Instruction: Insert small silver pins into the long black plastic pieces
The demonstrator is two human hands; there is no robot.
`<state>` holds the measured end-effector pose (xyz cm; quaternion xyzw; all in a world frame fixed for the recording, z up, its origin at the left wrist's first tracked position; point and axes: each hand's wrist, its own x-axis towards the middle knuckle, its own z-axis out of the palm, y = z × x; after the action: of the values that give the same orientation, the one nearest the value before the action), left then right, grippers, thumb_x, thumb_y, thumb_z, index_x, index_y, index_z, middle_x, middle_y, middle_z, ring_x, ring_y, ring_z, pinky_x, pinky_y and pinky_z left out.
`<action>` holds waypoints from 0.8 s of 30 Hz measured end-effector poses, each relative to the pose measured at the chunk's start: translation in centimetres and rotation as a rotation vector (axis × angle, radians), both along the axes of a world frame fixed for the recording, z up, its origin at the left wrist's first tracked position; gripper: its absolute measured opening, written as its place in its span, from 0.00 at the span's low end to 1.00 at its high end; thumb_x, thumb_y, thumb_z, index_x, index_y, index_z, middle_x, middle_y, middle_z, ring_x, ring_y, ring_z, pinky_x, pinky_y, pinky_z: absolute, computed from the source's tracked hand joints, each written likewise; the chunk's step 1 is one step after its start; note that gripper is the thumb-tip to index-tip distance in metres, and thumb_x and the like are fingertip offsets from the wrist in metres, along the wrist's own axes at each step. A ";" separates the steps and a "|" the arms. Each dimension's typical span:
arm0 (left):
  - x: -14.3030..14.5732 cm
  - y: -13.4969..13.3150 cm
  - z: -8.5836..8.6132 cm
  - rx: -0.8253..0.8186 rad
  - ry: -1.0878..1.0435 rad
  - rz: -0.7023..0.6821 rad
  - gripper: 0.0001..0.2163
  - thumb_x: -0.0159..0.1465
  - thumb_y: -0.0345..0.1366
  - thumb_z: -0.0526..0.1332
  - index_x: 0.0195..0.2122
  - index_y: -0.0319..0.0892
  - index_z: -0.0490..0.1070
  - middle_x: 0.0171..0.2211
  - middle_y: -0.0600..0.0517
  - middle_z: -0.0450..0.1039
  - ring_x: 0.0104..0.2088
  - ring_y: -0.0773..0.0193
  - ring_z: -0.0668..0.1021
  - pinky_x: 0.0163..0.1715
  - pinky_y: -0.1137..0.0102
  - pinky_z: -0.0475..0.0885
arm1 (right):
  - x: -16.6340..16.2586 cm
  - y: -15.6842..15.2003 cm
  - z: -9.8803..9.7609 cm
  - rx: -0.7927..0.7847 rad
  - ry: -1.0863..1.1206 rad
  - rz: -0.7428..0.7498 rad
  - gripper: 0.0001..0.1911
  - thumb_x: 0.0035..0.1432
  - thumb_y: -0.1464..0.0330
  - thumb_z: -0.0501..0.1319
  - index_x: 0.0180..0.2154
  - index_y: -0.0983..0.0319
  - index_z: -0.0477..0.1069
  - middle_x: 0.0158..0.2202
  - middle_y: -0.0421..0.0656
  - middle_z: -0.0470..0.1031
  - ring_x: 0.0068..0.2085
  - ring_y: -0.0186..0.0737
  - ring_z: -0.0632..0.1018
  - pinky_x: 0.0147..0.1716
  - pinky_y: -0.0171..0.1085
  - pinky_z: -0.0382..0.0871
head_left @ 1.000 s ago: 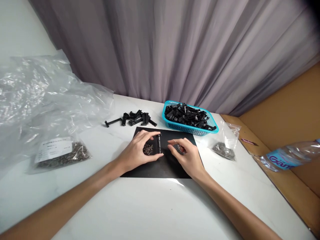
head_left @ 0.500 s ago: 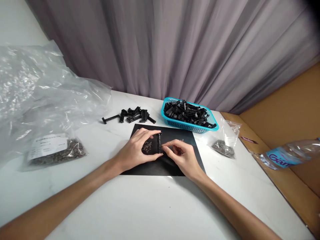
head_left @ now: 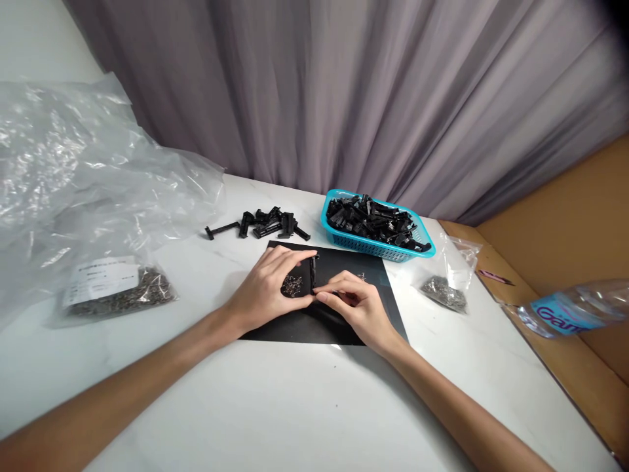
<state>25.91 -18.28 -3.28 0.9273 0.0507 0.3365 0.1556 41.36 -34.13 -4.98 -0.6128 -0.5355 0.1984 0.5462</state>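
Observation:
My left hand grips a narrow black plastic part at its two ends, between thumb and fingers, above a black mat. My right hand is closed in a pinch at the part's lower end, its thumb and forefinger touching it. Whatever sits in that pinch is too small to make out. On the mat, just behind my left thumb, lies a small heap of fine metal pieces. More small metal pieces show beyond my right fingers.
Loose black plastic parts lie behind the mat. A blue basket full of similar parts stands at the back right. Bags of small metal pieces flank the mat. A plastic bottle lies at far right; big clear plastic covers the left.
My right thumb and forefinger have moved down along the black plastic part to its lower end. My left hand keeps its hold. The whole view has shifted slightly.

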 end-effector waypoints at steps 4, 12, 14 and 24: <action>0.0 0.1 0.0 0.007 -0.003 0.007 0.26 0.61 0.35 0.70 0.60 0.44 0.69 0.46 0.47 0.77 0.48 0.51 0.77 0.53 0.57 0.70 | 0.2 -0.1 0.3 -0.005 -0.058 0.033 0.09 0.65 0.62 0.68 0.43 0.56 0.85 0.36 0.42 0.74 0.34 0.36 0.71 0.29 0.36 0.62; 0.1 0.1 -0.3 0.055 -0.013 -0.008 0.25 0.61 0.33 0.70 0.59 0.42 0.69 0.47 0.46 0.77 0.49 0.52 0.76 0.52 0.58 0.71 | 1.0 0.0 0.1 0.015 -0.035 0.091 0.07 0.63 0.64 0.70 0.42 0.55 0.85 0.35 0.41 0.73 0.34 0.35 0.69 0.29 0.36 0.61; 0.1 0.0 -0.4 0.059 -0.005 -0.021 0.25 0.62 0.33 0.70 0.60 0.41 0.68 0.47 0.46 0.77 0.49 0.52 0.76 0.52 0.59 0.71 | 1.3 0.1 0.0 0.009 -0.007 0.102 0.06 0.60 0.63 0.72 0.40 0.55 0.86 0.34 0.41 0.73 0.33 0.35 0.68 0.28 0.37 0.60; 0.2 0.0 -0.4 0.052 0.015 -0.063 0.26 0.62 0.34 0.71 0.61 0.41 0.67 0.48 0.46 0.77 0.50 0.53 0.76 0.53 0.59 0.71 | 1.4 0.0 0.2 -0.058 0.084 0.141 0.05 0.60 0.63 0.72 0.36 0.57 0.84 0.35 0.42 0.78 0.32 0.36 0.72 0.30 0.38 0.61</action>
<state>26.13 -18.32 -3.68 0.9347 0.0137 0.3257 0.1414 42.71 -34.09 -4.74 -0.5804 -0.5480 0.2772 0.5348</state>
